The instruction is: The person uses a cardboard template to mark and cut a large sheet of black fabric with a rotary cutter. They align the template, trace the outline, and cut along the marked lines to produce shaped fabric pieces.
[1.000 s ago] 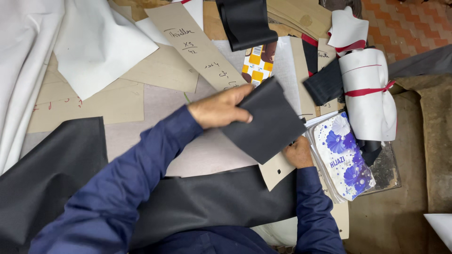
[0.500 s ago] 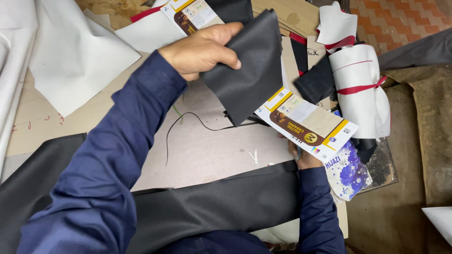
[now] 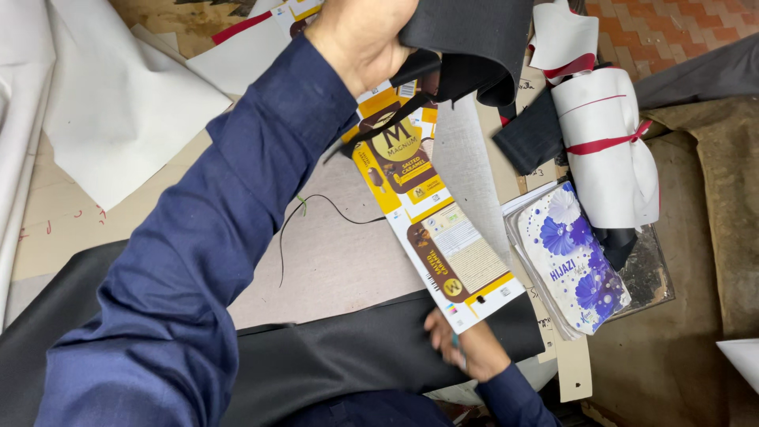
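My left hand [image 3: 360, 35] is raised at the top of the view, shut on a piece of dark grey fabric [image 3: 474, 39] that hangs folded from its fingers. Below it a flattened yellow and brown printed carton [image 3: 435, 237] runs diagonally across the table. My right hand [image 3: 466, 352] grips the carton's lower end near the front edge, its fingers partly hidden under the card. A long strip of black cloth [image 3: 340, 356] lies along the front, beneath that hand.
A white fabric roll tied with red ribbon [image 3: 605, 150] and a blue-flowered packet [image 3: 573, 253] lie at the right. A small dark fabric piece [image 3: 530, 130] sits beside the roll. White sheets [image 3: 118, 103] cover the left, and a loose black thread [image 3: 316, 213] lies mid-table.
My left hand has lifted the dark fabric up and away toward the far side. The printed carton has come out from under it and now lies stretched across the table.
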Tool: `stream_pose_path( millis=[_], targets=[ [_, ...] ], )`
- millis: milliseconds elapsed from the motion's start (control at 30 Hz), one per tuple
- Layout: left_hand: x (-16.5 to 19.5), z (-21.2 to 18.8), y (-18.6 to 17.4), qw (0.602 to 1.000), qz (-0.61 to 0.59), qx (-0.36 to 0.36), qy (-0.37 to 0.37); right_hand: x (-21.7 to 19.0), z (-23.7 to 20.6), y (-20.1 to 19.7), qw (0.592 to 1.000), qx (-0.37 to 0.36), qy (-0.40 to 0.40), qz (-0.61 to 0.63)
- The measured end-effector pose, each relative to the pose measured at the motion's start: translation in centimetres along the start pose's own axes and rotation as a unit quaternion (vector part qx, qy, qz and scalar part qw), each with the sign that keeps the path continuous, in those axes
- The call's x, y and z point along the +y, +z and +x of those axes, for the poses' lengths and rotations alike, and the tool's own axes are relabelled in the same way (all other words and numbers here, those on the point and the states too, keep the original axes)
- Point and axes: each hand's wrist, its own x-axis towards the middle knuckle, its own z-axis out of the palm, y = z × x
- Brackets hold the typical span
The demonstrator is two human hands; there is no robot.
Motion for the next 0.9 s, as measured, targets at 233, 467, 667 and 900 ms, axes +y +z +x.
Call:
stream_pose_path(
  millis=[233,467,667,900],
  targets=[
    [1.2,-6.2,7.3,0.994,-0.007,0.086,0.061,-5.3,-7.0,7.3,0.964,-0.143,-0.084,-0.209],
    [0.7,-11.5,12.0,0.981,-0.038,0.151,0.112,-16.6,0.7,14.9,0.856,0.054,-0.514,0.005],
    [1.3,-13.8,9.7,0.958,-0.017,0.239,0.160,-13.8,2.5,19.2,0.887,0.003,-0.449,0.106],
    [1.0,-15.4,4.7,0.935,0.008,0.329,0.128,-9.6,0.9,17.7,0.899,0.038,-0.437,0.005]
  ],
)
